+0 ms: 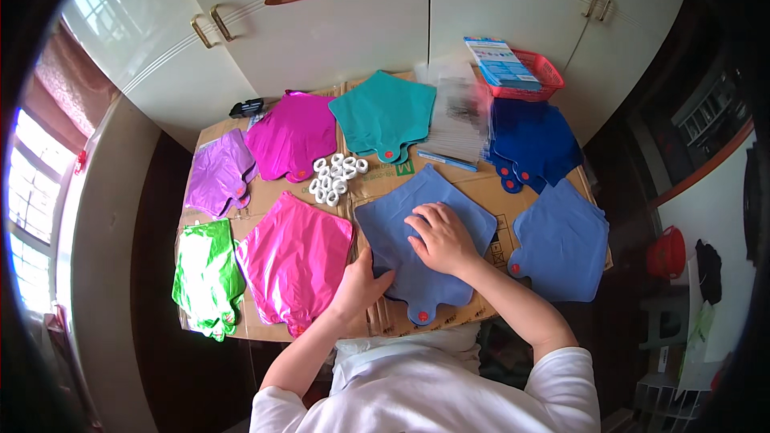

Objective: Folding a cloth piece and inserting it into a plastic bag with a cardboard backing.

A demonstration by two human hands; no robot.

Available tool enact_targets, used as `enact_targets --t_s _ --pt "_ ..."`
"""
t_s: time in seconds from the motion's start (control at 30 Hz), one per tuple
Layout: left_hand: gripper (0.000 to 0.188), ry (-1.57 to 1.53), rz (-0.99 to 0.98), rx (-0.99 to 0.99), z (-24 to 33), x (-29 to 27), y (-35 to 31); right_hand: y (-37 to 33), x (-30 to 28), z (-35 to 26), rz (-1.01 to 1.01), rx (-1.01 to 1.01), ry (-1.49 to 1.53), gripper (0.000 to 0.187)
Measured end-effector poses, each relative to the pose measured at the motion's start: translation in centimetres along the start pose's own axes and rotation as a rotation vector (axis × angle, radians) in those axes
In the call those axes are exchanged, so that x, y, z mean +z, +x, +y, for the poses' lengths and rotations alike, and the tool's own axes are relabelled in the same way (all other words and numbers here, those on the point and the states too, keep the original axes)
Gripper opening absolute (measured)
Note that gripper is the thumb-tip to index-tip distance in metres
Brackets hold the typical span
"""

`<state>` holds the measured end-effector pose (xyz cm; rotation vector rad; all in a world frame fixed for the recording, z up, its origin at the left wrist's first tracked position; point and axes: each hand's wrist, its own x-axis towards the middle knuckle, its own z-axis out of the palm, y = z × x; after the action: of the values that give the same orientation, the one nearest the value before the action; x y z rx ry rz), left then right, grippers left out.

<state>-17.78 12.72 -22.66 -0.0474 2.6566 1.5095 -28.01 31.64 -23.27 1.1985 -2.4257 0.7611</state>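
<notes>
A greyish-blue, many-cornered flat piece (401, 232) of thin, smooth material lies in front of me. Its rounded tab at the near edge carries a red dot. My right hand (441, 239) rests on top of it with the fingers lightly bent and spread, holding nothing. At its left edge is my left hand (361, 285), thumb out over the piece and fingers along the edge. Left of that hand lies a shiny pink piece (293, 261) of similar shape. Another greyish-blue piece (561, 244) lies to the right.
Cardboard (361, 192) covers the table. Around lie green (207, 273), lilac (220, 172), magenta (293, 136), teal (383, 116) and dark blue pieces (533, 144), several white rings (329, 180), clear plastic bags (455, 112), and a red basket (549, 72). White cabinets (337, 32) stand behind.
</notes>
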Motion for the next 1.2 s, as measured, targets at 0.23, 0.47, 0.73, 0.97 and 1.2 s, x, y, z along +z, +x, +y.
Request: enact_targets --t_s 0.23,0.47,0.73,0.97,1.2 --pt "0.055 0.298 -0.026 -0.113 1.2 -2.2 2.8 0.1 -0.3 -0.1 -0.020 0.000 -0.012 0.035" --pt "0.037 0.381 0.153 -0.146 1.0 -1.3 4.3 -0.1 -0.1 -0.1 -0.088 0.039 -0.043 0.045" --pt "0.023 0.443 -0.006 -0.050 3.3 -0.6 2.9 -0.2 -0.2 -0.1 -0.120 0.075 -0.054 0.051" --pt "0.014 0.238 0.001 0.214 4.0 1.4 2.8 -0.5 0.3 0.4 -0.076 0.046 -0.042 0.053" --pt "0.013 0.213 -0.018 0.226 4.0 2.3 2.7 -0.6 0.7 0.7 -0.081 0.049 -0.075 0.047"
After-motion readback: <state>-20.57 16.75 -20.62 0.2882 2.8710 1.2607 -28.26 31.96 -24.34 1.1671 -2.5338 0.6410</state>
